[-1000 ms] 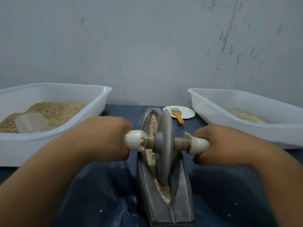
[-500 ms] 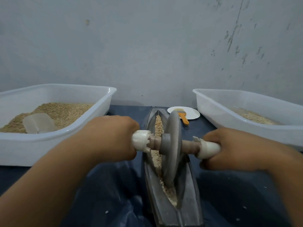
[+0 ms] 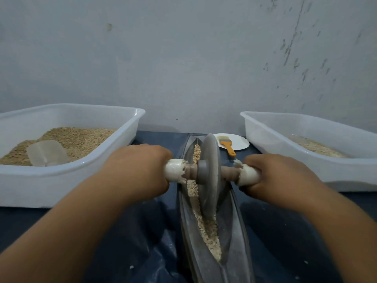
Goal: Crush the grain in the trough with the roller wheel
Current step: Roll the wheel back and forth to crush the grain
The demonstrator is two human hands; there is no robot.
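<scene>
Hands (image 3: 136,172) (image 3: 279,176), fingers around white axle grips, grey disc wheel (image 3: 209,172) perhaps stone, in gritty grain (image 3: 208,227).

The wheel (image 3: 210,176) and trough (image 3: 234,231) are grey; the grain (image 3: 210,235) is pale tan. The axle (image 3: 229,173) is brown with white ends. Both tubs (image 3: 67,180) (image 3: 318,168) are white. At centre right, a white plate (image 3: 240,142) carries an orange-handled brush (image 3: 227,145). The cloth (image 3: 130,231) is dark blue, the wall (image 3: 183,58) pale grey with dark flecks at upper right.
</scene>
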